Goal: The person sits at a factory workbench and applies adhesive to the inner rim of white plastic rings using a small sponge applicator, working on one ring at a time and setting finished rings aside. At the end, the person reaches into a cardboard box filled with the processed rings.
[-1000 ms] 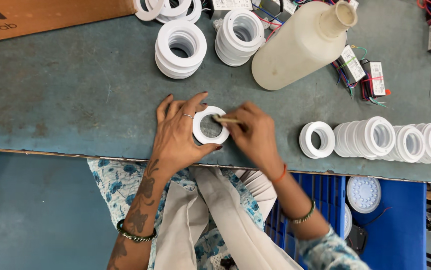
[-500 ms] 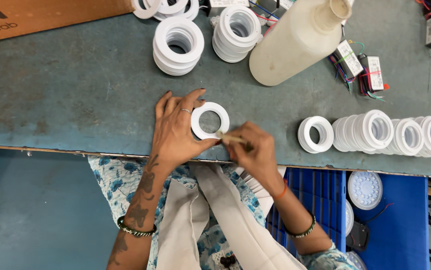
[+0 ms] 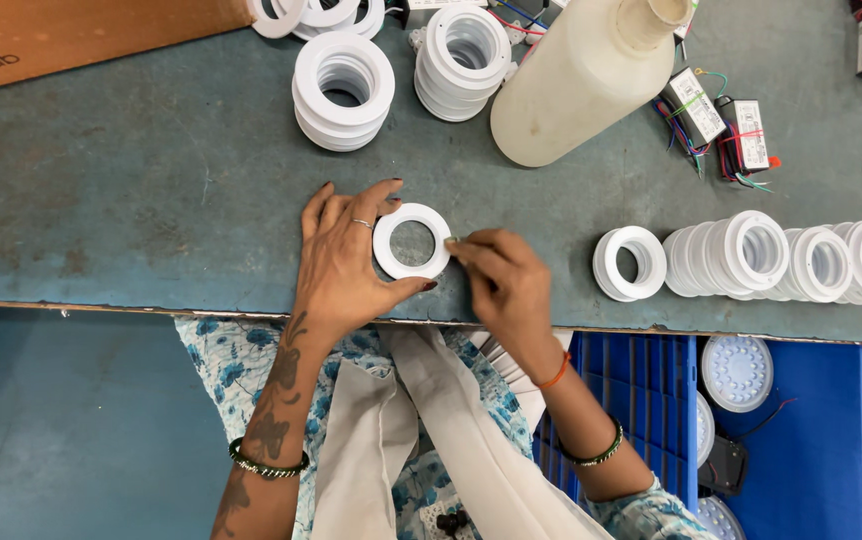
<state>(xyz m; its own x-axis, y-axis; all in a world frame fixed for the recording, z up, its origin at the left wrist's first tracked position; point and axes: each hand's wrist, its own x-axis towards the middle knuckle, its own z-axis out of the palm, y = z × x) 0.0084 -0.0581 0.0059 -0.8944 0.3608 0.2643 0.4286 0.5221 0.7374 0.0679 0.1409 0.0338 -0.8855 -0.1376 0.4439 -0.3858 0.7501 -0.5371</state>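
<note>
White plastic ring (image 3: 411,241) lies flat on the green bench (image 3: 131,230) near its front edge; my left hand (image 3: 346,265) grasps its rim, my right hand (image 3: 501,280) pinches a thin stick against it. If I press unevenly, the ring may slide off.

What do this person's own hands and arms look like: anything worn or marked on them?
The left hand has dark-painted nails, a thin ring, a dark tattoo along the forearm and a dark beaded bracelet. The right hand has an orange thread at the wrist, a dark bangle, and a blue floral sleeve above.
</note>
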